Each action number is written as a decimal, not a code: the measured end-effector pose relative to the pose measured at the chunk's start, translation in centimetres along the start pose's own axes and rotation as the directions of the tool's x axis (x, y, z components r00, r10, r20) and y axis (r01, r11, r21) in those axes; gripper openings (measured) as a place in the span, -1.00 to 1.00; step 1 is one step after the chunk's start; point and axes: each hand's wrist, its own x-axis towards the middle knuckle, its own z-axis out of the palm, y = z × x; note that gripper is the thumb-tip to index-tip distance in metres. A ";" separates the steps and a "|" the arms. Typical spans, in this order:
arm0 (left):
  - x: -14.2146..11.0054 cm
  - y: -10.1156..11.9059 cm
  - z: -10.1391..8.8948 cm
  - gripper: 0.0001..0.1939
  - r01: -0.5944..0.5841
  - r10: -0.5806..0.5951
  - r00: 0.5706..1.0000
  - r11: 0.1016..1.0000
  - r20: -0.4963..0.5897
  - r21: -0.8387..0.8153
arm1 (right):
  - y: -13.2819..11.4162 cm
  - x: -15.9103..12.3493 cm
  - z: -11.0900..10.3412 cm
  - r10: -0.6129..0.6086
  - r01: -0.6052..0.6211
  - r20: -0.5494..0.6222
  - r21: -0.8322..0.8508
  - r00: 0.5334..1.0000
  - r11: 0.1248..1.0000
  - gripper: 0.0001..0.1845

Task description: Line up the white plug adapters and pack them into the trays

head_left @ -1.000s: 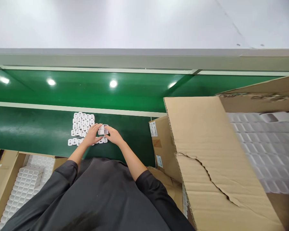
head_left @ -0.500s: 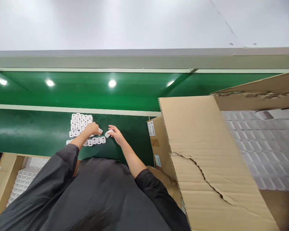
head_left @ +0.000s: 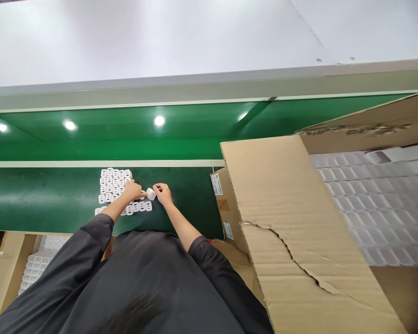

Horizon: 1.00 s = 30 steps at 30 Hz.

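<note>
Small rounded white blocks with dark slots [head_left: 109, 181], like USB chargers, stand in close rows on the dark green bench. A separate row of the same blocks [head_left: 142, 206] lies nearer to me. My left hand [head_left: 133, 189] is at the right side of the larger group, its fingers closed around a white block [head_left: 143, 194] that is mostly hidden. My right hand [head_left: 163, 194] pinches another white block [head_left: 151, 194] at its right side, close to the left fingertips. My left forearm covers part of both groups.
A large open carton [head_left: 299, 222] with a torn flap stands on the right, white trays [head_left: 379, 208] inside. Beside it is a labelled carton [head_left: 225, 204]. A box of white pieces [head_left: 38, 264] sits lower left. A white shelf [head_left: 160, 41] overhangs the green surface behind the bench [head_left: 38, 195].
My right hand has moved slightly left, bringing its white block up to my left fingers and turning it. The left hand has stayed almost in place. The camera view has tilted slightly.
</note>
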 end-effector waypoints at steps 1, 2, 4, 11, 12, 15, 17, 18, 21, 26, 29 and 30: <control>-0.2 -0.1 0.1 -0.59 -0.002 0.001 1.000 1.000 -0.023 -0.012 | 0.0 0.0 0.1 -0.006 0.006 -0.006 -0.010 1.000 1.000 -0.70; -0.4 -0.2 0.2 -0.59 -0.011 0.010 0.998 0.999 -0.056 -0.031 | -0.1 0.0 0.3 -0.012 0.012 -0.007 -0.018 1.000 1.000 -0.71; -1.1 -0.7 0.5 -0.60 -0.042 0.031 0.990 0.996 -0.137 -0.078 | -0.3 -0.2 0.5 -0.030 0.030 0.005 -0.025 1.000 0.999 -0.72; -4.6 -3.5 2.5 -0.67 -0.129 0.027 0.923 0.961 -0.384 -0.243 | -1.3 -2.3 0.9 -0.125 0.125 0.094 0.003 0.988 0.992 -0.75; -5.1 -3.8 2.9 -0.67 -0.142 0.027 0.914 0.956 -0.405 -0.257 | -1.5 -2.5 0.9 -0.136 0.135 0.105 0.013 0.985 0.991 -0.74; -6.3 -4.1 3.9 -0.67 -0.174 0.028 0.891 0.943 -0.452 -0.282 | -2.0 -2.9 1.1 -0.163 0.159 0.144 0.040 0.976 0.986 -0.71; -6.7 -3.9 4.4 -0.65 -0.182 0.027 0.882 0.940 -0.471 -0.287 | -2.1 -3.0 1.2 -0.164 0.158 0.164 0.047 0.973 0.986 -0.73; -6.8 -3.7 4.6 -0.63 -0.186 0.030 0.879 0.940 -0.475 -0.285 | -2.1 -3.0 1.2 -0.157 0.151 0.169 0.047 0.973 0.987 -0.74; -6.4 -2.7 4.9 -0.51 -0.226 0.091 0.883 0.942 -0.460 -0.249 | -2.3 -3.1 1.0 -0.122 0.117 0.166 0.041 0.979 0.992 -0.67; -5.3 0.0 4.4 -0.62 -0.317 0.239 0.883 0.938 -0.403 -0.140 | -3.8 -6.6 -3.5 -0.105 0.105 0.088 0.009 0.991 0.994 -0.63; -4.8 1.3 3.8 -0.64 -0.344 0.285 0.858 0.936 -0.428 -0.067 | -4.7 -12.8 -9.7 -0.102 0.103 0.019 -0.063 0.995 0.993 -0.69; -4.4 1.5 3.7 -0.60 -0.346 0.289 0.842 0.937 -0.455 -0.045 | -4.9 -15.6 -12.1 -0.092 0.090 -0.023 -0.102 0.995 0.991 -0.73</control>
